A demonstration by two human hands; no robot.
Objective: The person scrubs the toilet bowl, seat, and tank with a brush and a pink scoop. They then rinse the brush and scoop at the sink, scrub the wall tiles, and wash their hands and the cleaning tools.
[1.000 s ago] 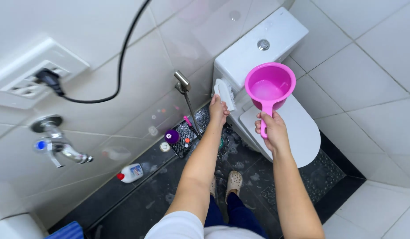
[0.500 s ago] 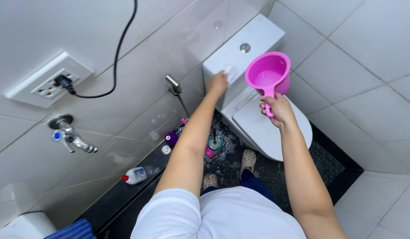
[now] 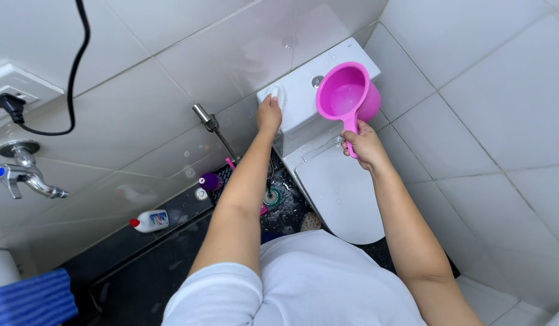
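Observation:
My right hand [image 3: 364,145] grips the handle of a pink plastic scoop [image 3: 346,93] with some water in it, held over the white toilet tank [image 3: 303,102]. At the tank's left end my left hand [image 3: 269,115] presses a small white cloth or sponge [image 3: 276,93]. Below the tank, the white toilet lid [image 3: 343,196] is down and speckled with drops.
A metal spray hose [image 3: 210,124] hangs on the tiled wall. On the dark floor stand a white bottle with a red cap [image 3: 149,221], a purple item [image 3: 210,181] and a rack. A tap [image 3: 22,175], a wall socket with black cable [image 3: 13,99] and a blue cloth [image 3: 28,299] are at left.
Both hands have moved up from the toilet lid to the tank. The left hand now rests on the tank's left end, and the scoop sits higher over the tank.

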